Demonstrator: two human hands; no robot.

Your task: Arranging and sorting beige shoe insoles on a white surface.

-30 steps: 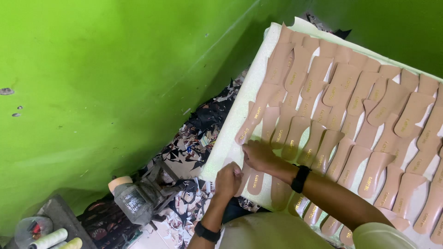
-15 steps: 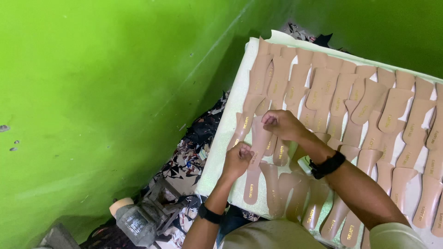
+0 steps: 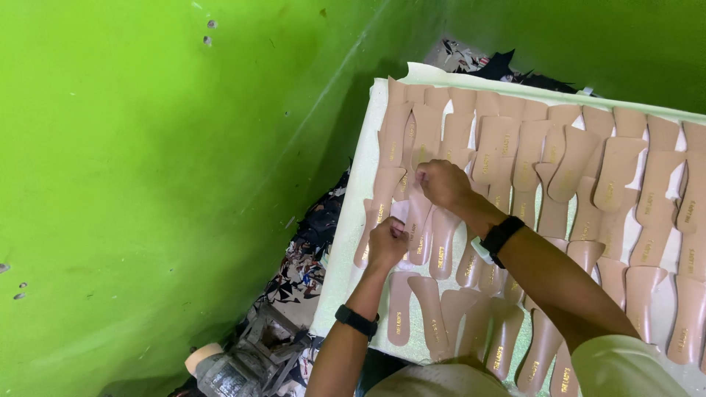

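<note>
Tan insoles already cover most of the white worktop, while both hands pinch one insole near its left edge.

The only markings are small gold printed labels on the tan shoe insoles laid in rows across the white board, filling the centre and right of the frame; each label runs lengthwise along its insole. No packages, signs or screens show
</note>
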